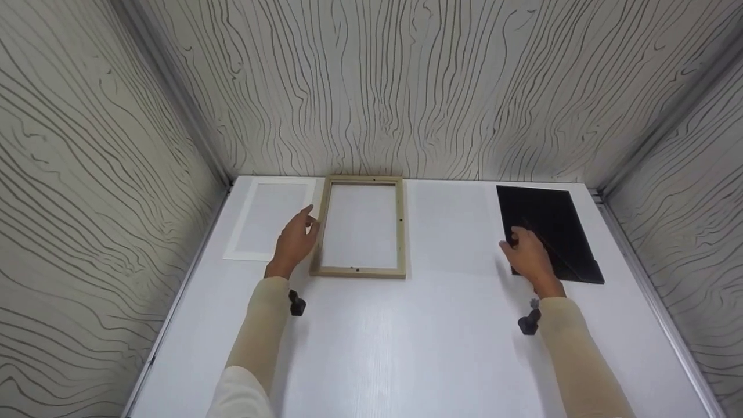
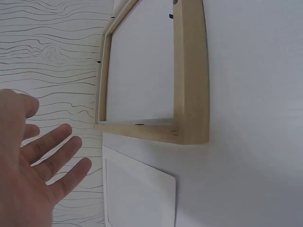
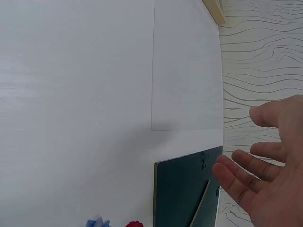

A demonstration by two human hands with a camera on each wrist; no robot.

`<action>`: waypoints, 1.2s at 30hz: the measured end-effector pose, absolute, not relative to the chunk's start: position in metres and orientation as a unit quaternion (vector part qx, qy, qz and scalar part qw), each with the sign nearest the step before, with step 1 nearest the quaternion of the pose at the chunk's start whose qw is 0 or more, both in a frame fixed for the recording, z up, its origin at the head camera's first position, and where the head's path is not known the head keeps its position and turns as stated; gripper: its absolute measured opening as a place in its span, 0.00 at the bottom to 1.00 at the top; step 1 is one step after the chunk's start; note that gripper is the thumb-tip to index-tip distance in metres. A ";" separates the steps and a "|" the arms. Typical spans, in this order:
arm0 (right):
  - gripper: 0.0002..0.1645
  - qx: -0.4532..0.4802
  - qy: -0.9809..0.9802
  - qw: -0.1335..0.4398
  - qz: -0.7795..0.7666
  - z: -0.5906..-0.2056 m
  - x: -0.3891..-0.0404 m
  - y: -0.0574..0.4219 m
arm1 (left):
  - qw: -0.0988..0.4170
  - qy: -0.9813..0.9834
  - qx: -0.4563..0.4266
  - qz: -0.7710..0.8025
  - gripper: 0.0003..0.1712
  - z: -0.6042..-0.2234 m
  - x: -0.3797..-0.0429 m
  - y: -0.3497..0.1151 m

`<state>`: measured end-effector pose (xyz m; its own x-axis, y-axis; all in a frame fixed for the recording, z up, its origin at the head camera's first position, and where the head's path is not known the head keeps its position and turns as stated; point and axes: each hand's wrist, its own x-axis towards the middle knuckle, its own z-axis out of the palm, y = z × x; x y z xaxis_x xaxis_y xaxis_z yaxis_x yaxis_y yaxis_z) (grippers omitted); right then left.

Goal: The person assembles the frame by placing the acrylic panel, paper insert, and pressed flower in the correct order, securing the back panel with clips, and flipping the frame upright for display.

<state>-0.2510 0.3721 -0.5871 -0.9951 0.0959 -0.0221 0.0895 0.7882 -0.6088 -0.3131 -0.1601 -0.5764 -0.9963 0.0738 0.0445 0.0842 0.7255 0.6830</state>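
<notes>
My left hand (image 1: 294, 241) hovers by the left side of a light wooden picture frame (image 1: 401, 232). Its fingers are loosely spread in the left wrist view, and nothing is in them. Left of the frame lies a white mat border (image 1: 239, 255), partly covered by that hand in the head view. Over a black backing board (image 1: 543, 203) with a stand strip on it, my right hand (image 1: 529, 255) is held with relaxed fingers and holds nothing. Whether it touches the board cannot be told from the head view; the right wrist view has the fingertips beside the board's edge.
A thin clear sheet (image 3: 187, 71) lies flat between frame and board. Wood-grain panels (image 1: 371, 87) enclose the white table (image 1: 371, 348) at the back and both sides. Small blue (image 3: 98, 222) and red (image 3: 135, 224) objects show at the right wrist view's bottom edge.
</notes>
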 end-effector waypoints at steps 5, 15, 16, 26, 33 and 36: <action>0.37 -0.050 -0.944 0.015 0.327 -0.595 -0.249 0.366 | -0.016 -0.918 -0.048 -0.393 0.33 -0.594 -0.307 -0.166; 0.37 -0.076 -0.947 -0.023 0.310 -0.611 -0.247 0.349 | -0.061 -0.902 -0.040 -0.427 0.32 -0.620 -0.297 -0.178; 0.38 -0.079 -0.949 -0.031 0.305 -0.612 -0.247 0.347 | -0.067 -0.899 -0.036 -0.430 0.32 -0.622 -0.296 -0.178; 0.41 -0.101 -0.963 -0.047 0.247 -0.616 -0.242 0.335 | -0.100 -0.887 -0.036 -0.449 0.36 -0.638 -0.288 -0.177; 0.46 -0.103 -0.963 -0.036 0.246 -0.622 -0.240 0.328 | -0.117 -0.886 -0.028 -0.448 0.41 -0.642 -0.286 -0.176; 0.51 -0.115 -0.960 -0.043 0.253 -0.624 -0.240 0.325 | -0.126 -0.888 -0.028 -0.441 0.43 -0.642 -0.286 -0.176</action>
<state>-0.2396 0.3246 -0.6242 -0.9698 0.1985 -0.1415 0.2425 0.8451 -0.4764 -0.2855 -0.1757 -0.6418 -0.9668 0.1598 -0.1994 -0.0620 0.6102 0.7898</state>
